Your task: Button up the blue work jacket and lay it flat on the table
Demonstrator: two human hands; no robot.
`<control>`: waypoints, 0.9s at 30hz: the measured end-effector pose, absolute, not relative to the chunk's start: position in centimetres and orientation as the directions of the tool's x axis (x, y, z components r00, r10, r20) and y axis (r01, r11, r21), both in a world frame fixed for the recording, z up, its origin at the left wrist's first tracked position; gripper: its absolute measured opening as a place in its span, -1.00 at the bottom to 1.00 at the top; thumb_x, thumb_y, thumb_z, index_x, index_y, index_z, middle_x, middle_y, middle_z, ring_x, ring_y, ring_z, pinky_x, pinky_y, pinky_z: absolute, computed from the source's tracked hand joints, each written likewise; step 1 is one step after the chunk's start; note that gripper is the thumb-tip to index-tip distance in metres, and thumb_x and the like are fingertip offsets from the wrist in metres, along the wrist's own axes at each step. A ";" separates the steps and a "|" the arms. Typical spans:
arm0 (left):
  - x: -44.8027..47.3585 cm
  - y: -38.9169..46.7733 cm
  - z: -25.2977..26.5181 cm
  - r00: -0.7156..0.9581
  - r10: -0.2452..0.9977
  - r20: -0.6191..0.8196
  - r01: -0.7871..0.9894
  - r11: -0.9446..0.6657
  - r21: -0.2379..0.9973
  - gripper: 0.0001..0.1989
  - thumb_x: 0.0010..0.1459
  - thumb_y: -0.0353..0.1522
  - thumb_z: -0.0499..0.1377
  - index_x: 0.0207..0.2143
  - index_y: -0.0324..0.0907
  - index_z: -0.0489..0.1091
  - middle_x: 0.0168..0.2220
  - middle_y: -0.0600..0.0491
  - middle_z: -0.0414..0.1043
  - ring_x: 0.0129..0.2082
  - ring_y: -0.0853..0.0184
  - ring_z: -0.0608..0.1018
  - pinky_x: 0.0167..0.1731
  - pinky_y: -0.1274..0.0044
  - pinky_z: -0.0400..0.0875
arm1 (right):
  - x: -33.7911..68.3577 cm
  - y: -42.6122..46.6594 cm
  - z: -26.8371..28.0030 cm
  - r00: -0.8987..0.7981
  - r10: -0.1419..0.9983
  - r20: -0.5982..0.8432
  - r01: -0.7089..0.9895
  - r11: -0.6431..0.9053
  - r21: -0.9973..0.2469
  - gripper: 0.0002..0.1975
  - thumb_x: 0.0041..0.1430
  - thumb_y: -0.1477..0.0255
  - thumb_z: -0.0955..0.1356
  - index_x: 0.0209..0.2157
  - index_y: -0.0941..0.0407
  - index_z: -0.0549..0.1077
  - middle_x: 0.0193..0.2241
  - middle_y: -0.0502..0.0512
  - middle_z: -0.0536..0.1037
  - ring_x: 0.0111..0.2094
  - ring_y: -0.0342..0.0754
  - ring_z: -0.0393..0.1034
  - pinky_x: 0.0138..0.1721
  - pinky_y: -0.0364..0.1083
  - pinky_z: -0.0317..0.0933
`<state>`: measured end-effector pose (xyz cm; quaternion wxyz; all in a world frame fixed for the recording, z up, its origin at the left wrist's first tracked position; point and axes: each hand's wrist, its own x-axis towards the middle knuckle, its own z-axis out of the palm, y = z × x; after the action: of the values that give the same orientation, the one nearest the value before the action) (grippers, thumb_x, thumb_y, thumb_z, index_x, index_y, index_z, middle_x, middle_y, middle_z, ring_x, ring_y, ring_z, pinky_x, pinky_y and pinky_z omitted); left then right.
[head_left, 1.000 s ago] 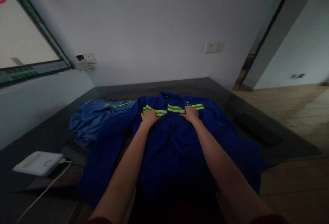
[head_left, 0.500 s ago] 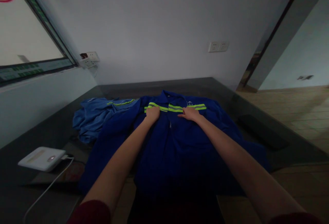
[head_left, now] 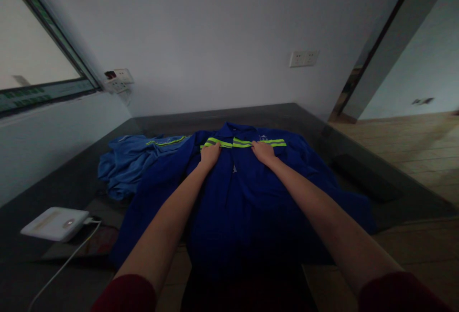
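Note:
A dark blue work jacket point(head_left: 229, 197) with a yellow-green and grey reflective band across the chest lies spread on the table, its collar toward the wall. My left hand point(head_left: 210, 154) is closed on the cloth at the band, left of the front opening. On the other side, my right hand point(head_left: 263, 151) grips the band with bent fingers, just below a small pale emblem. The jacket's lower part hangs over the near table edge and fades into shadow. Both sleeves spread outward to the sides.
A crumpled lighter blue garment point(head_left: 131, 161) lies beside the jacket at the left. Nearer on the dark table point(head_left: 268, 113) is a white power bank point(head_left: 55, 223) with a white cable. A dark flat object point(head_left: 364, 178) rests at the right. Sockets point(head_left: 304, 59) are on the wall.
My right hand has shifted slightly and its fingers have closed more on the band. My left hand keeps its hold, and the camera view has moved a little.

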<state>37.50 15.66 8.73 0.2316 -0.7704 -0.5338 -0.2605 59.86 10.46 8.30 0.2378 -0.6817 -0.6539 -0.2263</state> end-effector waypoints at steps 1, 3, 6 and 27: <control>37.7 15.9 9.3 0.280 0.701 0.656 0.945 -0.320 -0.062 -0.68 0.29 -0.30 -0.11 -0.03 -0.18 0.31 -0.21 -0.19 0.49 -0.14 0.11 0.53 -0.10 0.34 0.29 | 59.8 11.0 8.7 0.068 0.775 0.628 0.998 -0.049 -0.047 -0.70 0.31 0.35 0.15 -0.05 0.12 0.38 -0.10 0.27 0.50 -0.07 0.11 0.38 -0.15 -0.01 0.21; 38.3 16.1 10.6 0.235 0.699 0.675 0.950 -0.311 -0.008 -0.68 0.29 -0.30 -0.12 -0.03 -0.16 0.31 -0.20 -0.20 0.49 -0.15 0.09 0.54 -0.15 0.35 0.32 | 59.6 12.0 9.7 0.128 0.753 0.646 0.992 -0.090 -0.091 -0.67 0.32 0.35 0.11 -0.03 0.15 0.36 -0.12 0.30 0.50 -0.09 0.12 0.40 -0.17 -0.01 0.21; 39.3 16.1 12.6 0.140 0.678 0.722 0.955 -0.286 0.083 -0.68 0.29 -0.28 -0.13 -0.02 -0.14 0.29 -0.19 -0.20 0.48 -0.17 0.09 0.54 -0.20 0.37 0.35 | 59.6 13.1 11.3 0.207 0.717 0.665 0.978 -0.145 -0.148 -0.64 0.33 0.37 0.07 -0.01 0.19 0.33 -0.14 0.35 0.51 -0.13 0.13 0.43 -0.18 0.00 0.22; 38.3 9.8 9.1 0.482 0.580 0.656 0.671 -0.726 0.149 -0.77 0.15 -0.42 0.07 -0.11 -0.20 0.34 -0.17 -0.02 0.45 -0.19 0.32 0.49 -0.14 0.51 0.36 | 54.8 4.3 8.2 -0.221 0.751 0.622 0.942 0.329 -0.064 -0.65 0.11 0.12 0.33 -0.24 0.12 0.34 -0.25 0.16 0.50 -0.24 0.02 0.39 -0.34 -0.13 0.16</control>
<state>38.32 9.84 9.08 0.0639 -0.8585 -0.3644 -0.3551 54.82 4.30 8.16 0.2864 -0.5546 -0.7633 -0.1663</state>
